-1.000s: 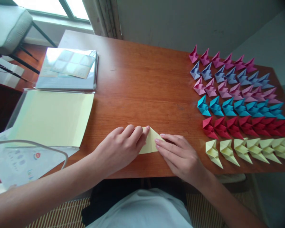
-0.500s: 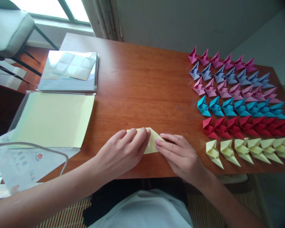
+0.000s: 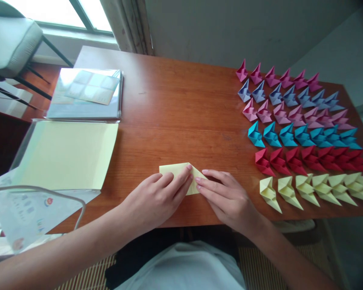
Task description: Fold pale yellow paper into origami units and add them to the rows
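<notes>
A pale yellow sheet of origami paper (image 3: 169,168) lies folded near the front edge of the table, with a slanted fold at its right end. My left hand (image 3: 160,197) rests over its middle, fingers bent and fingertips pressed together on the paper near the top of the slant. My right hand (image 3: 230,197) holds the right corner between its fingertips; its fingers are fairly straight, and its thumb is mostly hidden. Part of the paper is covered by my left hand.
Rows of folded paper pieces stand at the right, among them yellow (image 3: 286,192), red (image 3: 278,161) and blue (image 3: 271,133) ones. At left lie a stack of yellow paper (image 3: 69,153), a clear packet (image 3: 56,106) and a white cable (image 3: 48,189). A chair (image 3: 12,40) stands beyond.
My left fingers have shifted and straightened slightly, uncovering more of the paper's left part. My right hand stays at the right corner. The camera view has moved slightly.
</notes>
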Action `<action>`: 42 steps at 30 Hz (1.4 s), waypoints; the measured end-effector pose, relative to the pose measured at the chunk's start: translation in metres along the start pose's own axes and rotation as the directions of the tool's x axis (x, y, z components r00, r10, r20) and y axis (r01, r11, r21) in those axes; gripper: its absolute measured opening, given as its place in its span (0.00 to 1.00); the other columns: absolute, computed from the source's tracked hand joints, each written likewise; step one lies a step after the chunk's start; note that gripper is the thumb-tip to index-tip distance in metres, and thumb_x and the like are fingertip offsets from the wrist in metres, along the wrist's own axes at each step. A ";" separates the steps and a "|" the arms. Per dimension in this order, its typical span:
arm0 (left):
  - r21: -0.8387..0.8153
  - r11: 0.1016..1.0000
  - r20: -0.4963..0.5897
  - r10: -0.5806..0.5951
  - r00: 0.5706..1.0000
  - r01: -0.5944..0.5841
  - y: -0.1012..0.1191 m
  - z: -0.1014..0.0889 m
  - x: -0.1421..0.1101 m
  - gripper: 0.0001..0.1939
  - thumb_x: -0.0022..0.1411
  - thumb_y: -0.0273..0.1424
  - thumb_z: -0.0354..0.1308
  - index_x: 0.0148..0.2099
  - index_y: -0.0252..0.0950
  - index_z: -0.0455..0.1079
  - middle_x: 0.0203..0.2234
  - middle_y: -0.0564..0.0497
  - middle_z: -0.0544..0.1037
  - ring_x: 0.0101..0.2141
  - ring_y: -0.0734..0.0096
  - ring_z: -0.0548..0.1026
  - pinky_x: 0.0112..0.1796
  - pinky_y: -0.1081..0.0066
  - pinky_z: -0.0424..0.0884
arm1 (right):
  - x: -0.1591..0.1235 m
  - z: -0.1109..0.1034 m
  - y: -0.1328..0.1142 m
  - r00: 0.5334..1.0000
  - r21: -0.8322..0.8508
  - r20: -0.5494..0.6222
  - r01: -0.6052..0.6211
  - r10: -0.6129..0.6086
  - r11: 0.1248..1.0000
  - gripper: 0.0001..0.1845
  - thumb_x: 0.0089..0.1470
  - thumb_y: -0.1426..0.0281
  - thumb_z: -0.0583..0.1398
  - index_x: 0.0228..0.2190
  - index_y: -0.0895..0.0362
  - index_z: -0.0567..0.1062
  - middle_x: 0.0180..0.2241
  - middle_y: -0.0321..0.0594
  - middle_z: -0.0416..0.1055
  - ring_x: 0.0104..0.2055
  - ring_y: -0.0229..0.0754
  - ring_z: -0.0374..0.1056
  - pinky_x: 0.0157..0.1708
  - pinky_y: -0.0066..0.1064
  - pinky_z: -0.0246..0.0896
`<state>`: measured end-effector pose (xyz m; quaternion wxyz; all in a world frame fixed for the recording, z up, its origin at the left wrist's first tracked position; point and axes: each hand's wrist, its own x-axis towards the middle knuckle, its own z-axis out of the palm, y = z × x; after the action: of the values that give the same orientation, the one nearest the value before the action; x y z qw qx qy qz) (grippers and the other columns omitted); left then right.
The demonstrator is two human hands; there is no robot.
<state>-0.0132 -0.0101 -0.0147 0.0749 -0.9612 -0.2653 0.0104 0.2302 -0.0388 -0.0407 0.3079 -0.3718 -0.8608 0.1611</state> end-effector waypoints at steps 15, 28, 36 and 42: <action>-0.043 0.998 0.103 -0.047 0.994 0.052 0.008 -0.004 0.001 0.27 0.66 0.20 0.47 0.66 0.28 0.64 0.68 0.37 0.62 0.42 0.63 0.75 0.35 0.65 0.72 | 0.087 -0.012 0.018 0.767 -0.170 0.216 -0.579 0.603 0.797 0.09 0.53 0.65 0.68 0.25 0.54 0.76 0.27 0.32 0.74 0.28 0.37 0.67 0.30 0.30 0.56; -0.039 0.998 0.039 -0.056 0.998 0.057 0.007 0.000 -0.002 0.26 0.66 0.21 0.49 0.65 0.29 0.67 0.66 0.40 0.65 0.41 0.61 0.74 0.36 0.64 0.72 | 0.082 -0.048 0.016 0.607 -0.434 0.491 -0.451 0.625 0.780 0.17 0.53 0.62 0.69 0.19 0.53 0.74 0.22 0.34 0.74 0.25 0.39 0.67 0.24 0.31 0.44; -0.011 0.999 0.073 -0.044 0.996 0.045 0.007 -0.001 0.000 0.27 0.65 0.19 0.46 0.65 0.30 0.66 0.67 0.40 0.64 0.42 0.62 0.74 0.36 0.65 0.75 | 0.050 -0.076 0.011 0.644 -0.493 0.477 -0.367 0.598 0.789 0.13 0.47 0.72 0.72 0.20 0.53 0.73 0.22 0.32 0.73 0.26 0.40 0.69 0.24 0.31 0.47; -0.009 0.998 0.078 -0.061 0.995 0.061 0.009 -0.006 0.001 0.27 0.66 0.19 0.46 0.66 0.29 0.65 0.66 0.41 0.65 0.42 0.63 0.75 0.36 0.65 0.75 | 0.050 -0.039 -0.010 0.861 -0.340 0.257 -0.345 0.439 0.875 0.04 0.64 0.70 0.60 0.35 0.53 0.76 0.36 0.39 0.76 0.39 0.44 0.73 0.37 0.33 0.61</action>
<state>-0.0074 -0.0178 -0.0104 0.0592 -0.9519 -0.2974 0.0440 0.2232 -0.0064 0.0142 0.0652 -0.5489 -0.8187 0.1557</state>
